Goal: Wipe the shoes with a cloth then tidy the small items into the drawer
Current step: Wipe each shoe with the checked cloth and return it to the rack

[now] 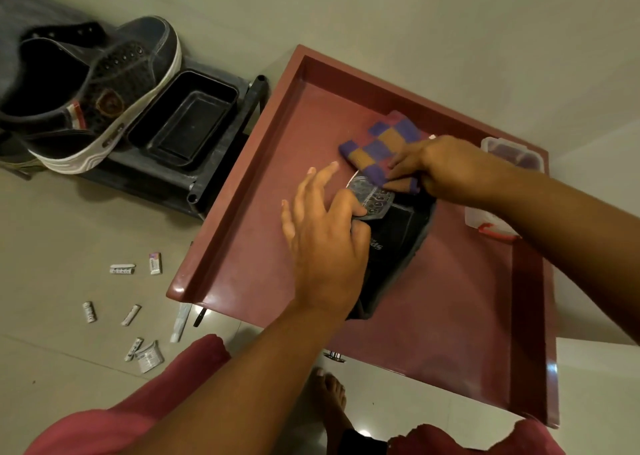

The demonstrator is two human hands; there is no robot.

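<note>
In the head view, the left hand (325, 243) grips the dark shoe (391, 236) with thumb and curled fingers, inside the open red drawer (242, 191). The right hand (446, 167) pinches the checkered cloth (381, 146) on the shoe's toe. Small items (138, 309) lie on the floor (52, 240), near left.

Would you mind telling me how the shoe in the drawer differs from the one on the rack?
The shoe in the drawer is gripped by the left hand and wiped with the checked cloth by the right hand; the shoe on the rack sits untouched. The rack shoe shows a white sole. Both are dark.
</note>
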